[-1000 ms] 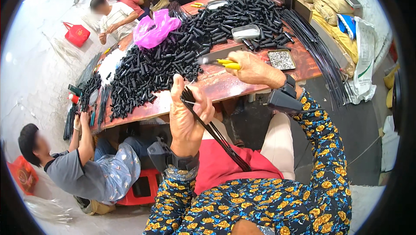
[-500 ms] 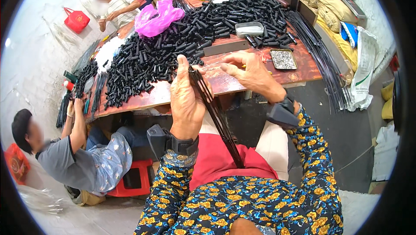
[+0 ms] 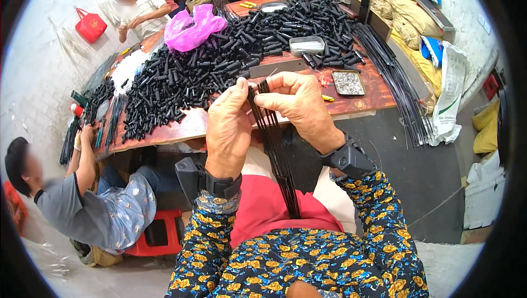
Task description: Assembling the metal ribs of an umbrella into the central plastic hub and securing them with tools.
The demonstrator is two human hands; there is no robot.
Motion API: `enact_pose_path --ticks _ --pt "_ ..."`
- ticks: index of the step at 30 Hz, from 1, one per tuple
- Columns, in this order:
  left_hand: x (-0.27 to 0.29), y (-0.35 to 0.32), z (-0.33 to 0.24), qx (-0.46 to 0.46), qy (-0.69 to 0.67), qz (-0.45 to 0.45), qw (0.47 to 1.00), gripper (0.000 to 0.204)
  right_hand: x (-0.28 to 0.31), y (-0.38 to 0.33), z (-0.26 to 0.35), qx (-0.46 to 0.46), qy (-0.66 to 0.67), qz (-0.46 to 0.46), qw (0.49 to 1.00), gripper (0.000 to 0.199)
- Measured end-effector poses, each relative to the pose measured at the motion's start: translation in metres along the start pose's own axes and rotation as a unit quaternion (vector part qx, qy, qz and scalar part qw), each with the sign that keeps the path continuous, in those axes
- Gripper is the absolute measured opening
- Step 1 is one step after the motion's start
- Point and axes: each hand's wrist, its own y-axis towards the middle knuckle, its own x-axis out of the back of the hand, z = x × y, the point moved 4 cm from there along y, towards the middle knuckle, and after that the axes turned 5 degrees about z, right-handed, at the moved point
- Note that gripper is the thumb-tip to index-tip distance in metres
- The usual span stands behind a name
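A reddish-brown worktop stands on a pale grey floor, and most of its surface lies under a broad heap of short black tubes that runs from the left end up to the far right corner. A crumpled pink plastic bag sits on the heap near the far edge. A small grey tin rests among the tubes toward the right, and a shallow tray of small metal parts lies on bare wood near the right end. Long black rods hang off the right edge onto the dark floor, beside stacked yellow sacks along the wall.

The near edge has a bare strip of wood, and in front of it, above the person's lap, both hands meet. The left hand closes its grip around a bundle of thin black strips, which runs from the fingers down across the red cloth on the lap. The right hand pinches the top of the same bundle with a narrow grip.

At the left end another person in a grey shirt sits on a red stool, hands on the worktop's edge. More people sit past the far left corner. Open floor lies to the right of the lap
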Motion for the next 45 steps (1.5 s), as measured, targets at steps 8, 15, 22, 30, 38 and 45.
enact_pose_path --ticks 8,15,22,30,38,45 --pt "0.006 0.002 0.003 -0.038 -0.029 0.01 0.999 0.009 -0.007 0.003 -0.008 0.024 0.055 0.03 0.998 0.019" --pt "0.019 0.002 0.002 -0.032 -0.037 0.018 0.999 0.013 -0.006 0.009 -0.006 0.003 0.058 0.062 0.996 0.016" --pt "0.018 0.0 0.004 0.004 -0.08 0.023 0.996 0.017 0.005 0.019 -0.017 -0.015 0.081 0.164 0.983 0.014" --pt "0.009 -0.002 0.006 -0.055 -0.012 0.005 0.998 0.009 -0.008 0.002 -0.008 0.039 0.006 0.033 0.999 0.014" --pt "0.012 0.003 0.011 -0.092 0.047 -0.062 0.993 0.007 -0.001 0.008 -0.011 0.052 -0.035 -0.003 0.998 0.013" --pt "0.035 0.01 0.025 0.005 -0.02 -0.023 1.0 0.035 0.009 0.022 -0.025 -0.016 0.023 0.064 0.998 0.014"
